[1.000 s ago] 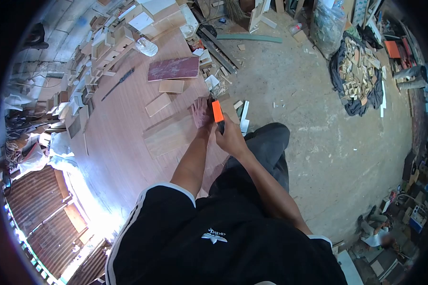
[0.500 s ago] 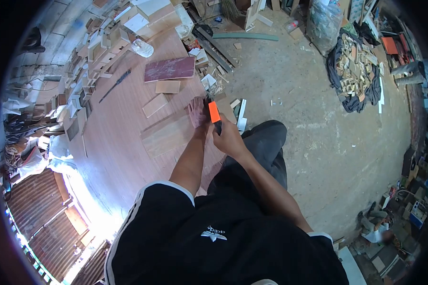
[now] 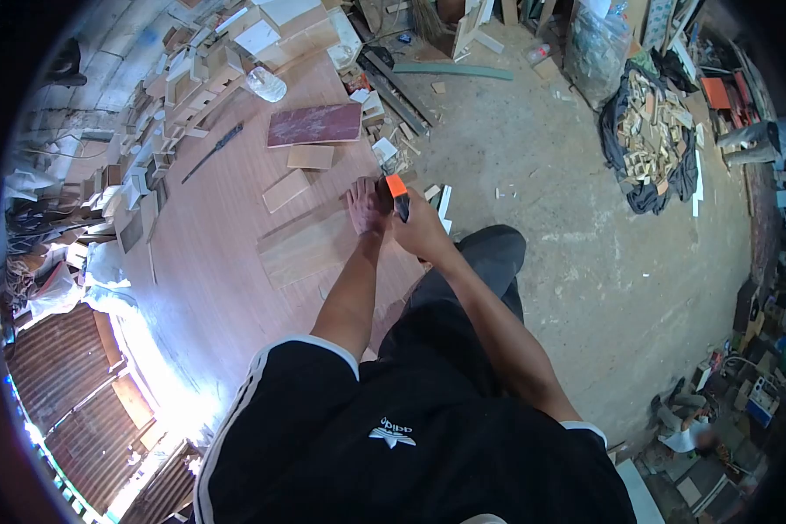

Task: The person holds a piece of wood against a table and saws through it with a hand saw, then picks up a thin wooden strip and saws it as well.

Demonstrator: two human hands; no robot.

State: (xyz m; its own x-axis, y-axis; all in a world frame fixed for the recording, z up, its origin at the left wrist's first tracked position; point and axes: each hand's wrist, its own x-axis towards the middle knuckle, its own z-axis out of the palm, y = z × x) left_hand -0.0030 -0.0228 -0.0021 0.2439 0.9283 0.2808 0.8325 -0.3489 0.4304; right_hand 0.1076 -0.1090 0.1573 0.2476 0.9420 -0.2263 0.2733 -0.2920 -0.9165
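My right hand [image 3: 421,229] is wrapped around the black-and-orange handle of what looks like a hand saw [image 3: 396,186]; its blade is mostly hidden from above. Beside it, my left hand [image 3: 363,206] presses down with outstretched fingers at the right end of a pale wooden board [image 3: 301,249]. This board lies on the wooden worktable [image 3: 210,253], its end reaching toward the table edge by my leg. Two small wood pieces, one tan block [image 3: 310,157] and one lighter block [image 3: 286,190], lie just beyond the board.
A dark red board [image 3: 314,125], a long dark tool [image 3: 212,153] and a plastic bottle [image 3: 266,85] are on the table. Stacked wooden boxes [image 3: 196,83] line its far left edge. Wood offcuts [image 3: 655,131] fill a dark sack on the floor. Another person [image 3: 686,432] sits far right.
The orange-and-black handle has moved slightly forward and tilted in my right hand. My left hand stays pressed on the board.
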